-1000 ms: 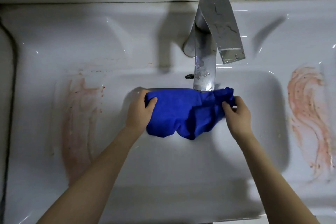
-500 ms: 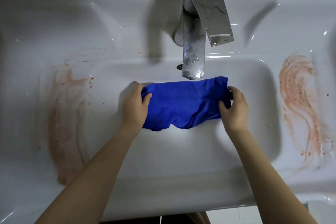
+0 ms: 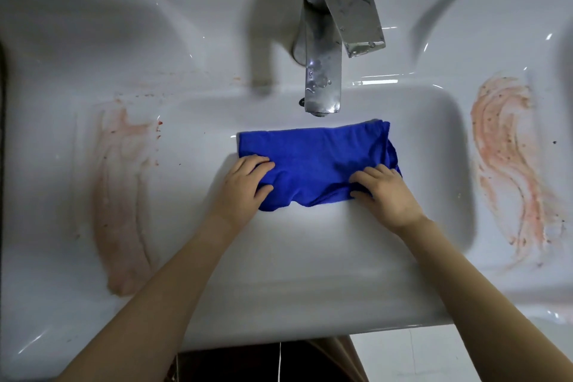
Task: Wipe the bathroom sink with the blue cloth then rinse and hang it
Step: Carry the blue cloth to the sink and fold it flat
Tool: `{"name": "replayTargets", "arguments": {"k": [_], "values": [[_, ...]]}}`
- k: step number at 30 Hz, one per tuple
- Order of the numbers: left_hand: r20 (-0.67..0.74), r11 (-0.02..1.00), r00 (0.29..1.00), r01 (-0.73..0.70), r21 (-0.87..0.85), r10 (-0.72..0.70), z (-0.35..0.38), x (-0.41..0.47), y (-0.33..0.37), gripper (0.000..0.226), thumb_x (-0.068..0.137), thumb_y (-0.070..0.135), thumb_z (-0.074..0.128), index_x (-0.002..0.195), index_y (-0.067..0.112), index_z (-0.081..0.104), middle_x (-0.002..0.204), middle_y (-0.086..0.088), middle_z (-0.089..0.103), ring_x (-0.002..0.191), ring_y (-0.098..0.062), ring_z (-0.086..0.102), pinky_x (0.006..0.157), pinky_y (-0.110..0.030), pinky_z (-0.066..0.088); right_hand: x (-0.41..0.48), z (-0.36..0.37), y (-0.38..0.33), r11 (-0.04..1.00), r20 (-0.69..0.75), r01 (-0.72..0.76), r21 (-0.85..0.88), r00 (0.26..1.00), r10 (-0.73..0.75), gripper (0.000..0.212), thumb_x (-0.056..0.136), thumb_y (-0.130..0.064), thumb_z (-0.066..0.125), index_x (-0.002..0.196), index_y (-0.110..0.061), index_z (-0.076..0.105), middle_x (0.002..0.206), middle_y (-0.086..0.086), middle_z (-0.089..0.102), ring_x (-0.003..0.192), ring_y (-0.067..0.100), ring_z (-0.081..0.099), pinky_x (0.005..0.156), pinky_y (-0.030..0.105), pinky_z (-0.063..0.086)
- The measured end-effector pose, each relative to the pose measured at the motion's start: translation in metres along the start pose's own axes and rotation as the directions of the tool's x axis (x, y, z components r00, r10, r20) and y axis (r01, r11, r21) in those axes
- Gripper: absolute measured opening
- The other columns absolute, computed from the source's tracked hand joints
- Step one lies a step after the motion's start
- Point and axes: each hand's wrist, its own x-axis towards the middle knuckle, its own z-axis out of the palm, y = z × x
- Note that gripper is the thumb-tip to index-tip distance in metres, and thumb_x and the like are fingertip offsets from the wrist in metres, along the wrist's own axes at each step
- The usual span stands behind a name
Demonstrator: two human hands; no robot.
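Having slid down the blue cloth (image 3: 313,161) since half a second ago, from its side edges to its near edge, with the cloth now stretched flatter and clear of the spout. Reaching in from the near edge of the sink (image 3: 279,313): two bare forearms, one from each near corner. Pinching the near left corner of the cloth, the left hand (image 3: 240,192), fingers curled over the fabric and thumb tucked under. Gripping the near right part, the right hand (image 3: 384,192), fingers bent on top of the cloth. Hanging over the middle of the basin, one cloth only, folded over, its far edge lying just short of the tap. Smearing the sink's flat ledges, two reddish stains: one (image 3: 121,195) by the left edge, one (image 3: 508,158) by the right edge, both well apart from the cloth. Standing at the far edge, one chrome tap (image 3: 325,49), water-spotted, spout pointing over the basin, partly hiding one small overflow hole (image 3: 301,101).
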Motion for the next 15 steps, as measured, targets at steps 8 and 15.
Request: {"name": "replayTargets", "arguments": {"k": [8,15], "values": [[-0.054,0.996,0.996,0.073,-0.046,-0.075,-0.004,-0.003,0.007,0.041,0.085,0.008,0.069,0.126,0.008,0.062,0.133,-0.008,0.058,0.122,-0.018,0.047,0.107,-0.022,0.033,-0.029,-0.027,0.007,0.957,0.086,-0.259,0.13,0.965,0.249,0.01,0.09,-0.023,0.064,0.096,-0.023,0.073,0.095,-0.006,0.064,0.077,0.013,0.057,0.07,0.033,0.051],[-0.132,0.821,0.818,0.525,-0.226,-0.56,0.002,0.007,0.043,0.045,0.086,0.019,0.07,0.121,-0.002,0.052,0.114,-0.018,0.058,0.101,-0.031,0.057,0.082,-0.028,0.041,0.016,-0.004,-0.02,0.766,-0.224,-0.632,0.116,0.735,0.64,0.05,0.094,-0.032,0.059,0.132,-0.003,0.046,0.123,0.017,0.05,0.108,0.032,0.049,0.095,0.039,0.043]]}}
